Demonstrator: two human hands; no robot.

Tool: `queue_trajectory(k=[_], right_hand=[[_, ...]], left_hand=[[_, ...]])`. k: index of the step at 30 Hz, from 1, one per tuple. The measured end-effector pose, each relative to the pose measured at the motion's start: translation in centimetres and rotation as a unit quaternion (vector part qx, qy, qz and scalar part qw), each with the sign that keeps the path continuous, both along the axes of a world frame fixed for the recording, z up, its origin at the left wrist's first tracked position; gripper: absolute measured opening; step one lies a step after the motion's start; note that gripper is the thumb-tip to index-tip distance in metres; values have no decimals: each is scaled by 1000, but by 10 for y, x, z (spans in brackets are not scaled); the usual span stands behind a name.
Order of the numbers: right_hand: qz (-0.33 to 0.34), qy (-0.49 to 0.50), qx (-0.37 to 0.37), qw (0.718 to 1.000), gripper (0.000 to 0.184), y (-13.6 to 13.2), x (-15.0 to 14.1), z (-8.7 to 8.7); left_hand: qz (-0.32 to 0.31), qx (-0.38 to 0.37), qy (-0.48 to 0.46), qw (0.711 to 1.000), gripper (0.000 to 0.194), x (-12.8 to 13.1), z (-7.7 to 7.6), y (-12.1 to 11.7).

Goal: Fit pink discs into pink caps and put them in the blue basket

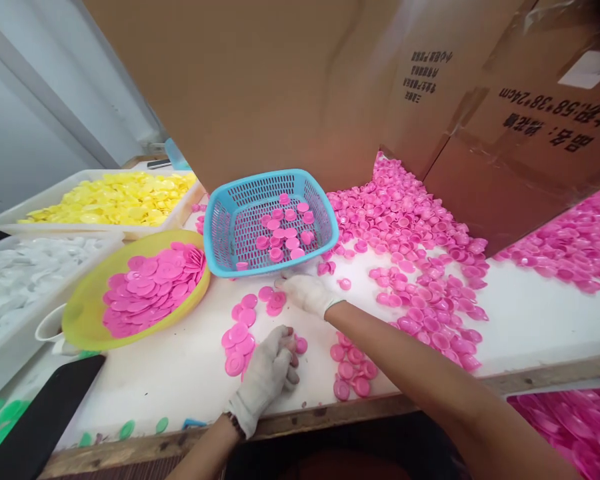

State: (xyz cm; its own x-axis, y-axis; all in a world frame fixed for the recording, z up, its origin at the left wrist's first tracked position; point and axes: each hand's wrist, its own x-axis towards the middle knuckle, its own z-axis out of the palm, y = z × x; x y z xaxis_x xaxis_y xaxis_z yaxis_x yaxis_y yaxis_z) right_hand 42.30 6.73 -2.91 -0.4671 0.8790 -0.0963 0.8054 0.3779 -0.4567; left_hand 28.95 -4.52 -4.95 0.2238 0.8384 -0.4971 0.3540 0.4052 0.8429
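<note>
Both of my hands wear white gloves with bare fingertips. My left hand (264, 379) is near the table's front edge, its fingers curled round a small round pink cap (301, 345) that shows at the fingertips. Farther back, my right hand (307, 293) reaches left with fingers stretched out, just in front of the blue basket (270, 270). Its fingertips are close to a few flat pink discs (276, 301); whether they touch is unclear. More pink discs (239, 339) lie left of my hands. Several pink caps (278, 233) are inside the basket.
A yellow bowl (87, 337) of pink discs stands left, beside trays of yellow pieces (120, 199) and white pieces (25, 273). A black phone (47, 417) lies front left. Pink cup-like pieces (405, 227) are heaped right, against large cardboard boxes (280, 87). Round pink pieces (351, 367) lie near my right forearm.
</note>
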Motion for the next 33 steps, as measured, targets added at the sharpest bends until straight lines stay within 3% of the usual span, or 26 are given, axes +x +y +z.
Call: queue_trajectory(k=[3,5,8,10,13,17,22,27,31,33], right_hand=[[-25,32,-6,999,24,-17,12,6],[-41,75,-63,994,21,-37,22,8],[-80,179,-290,937,14,-69,30,3],[-96,208,-351,908,10,-83,30,-4],[-121,221,-373,893,8,-87,26,-14],[-125,260,-444,848,2,-81,26,-24],[-121,299,-488,811,11,-82,27,-27],[-128,271,-492,818,12,-79,25,-20],[-95,280,-523,800,5,-74,27,-19],[-106,279,-514,804,5,-74,27,-23]], left_hand=[[47,-75,-104,991,36,-3,-1,-5],[50,-97,-152,982,34,-5,-1,-7],[34,-113,-205,971,35,-8,-2,-5],[29,-121,-228,966,36,-7,-3,-2],[31,-121,-217,968,39,-4,-3,3],[14,-122,-202,972,43,-2,0,7],[0,-132,-199,971,42,-4,1,11],[-28,-108,-129,985,40,-5,-3,16],[-56,-124,-149,979,39,-9,-4,18],[-72,-108,-151,980,36,-10,-4,18]])
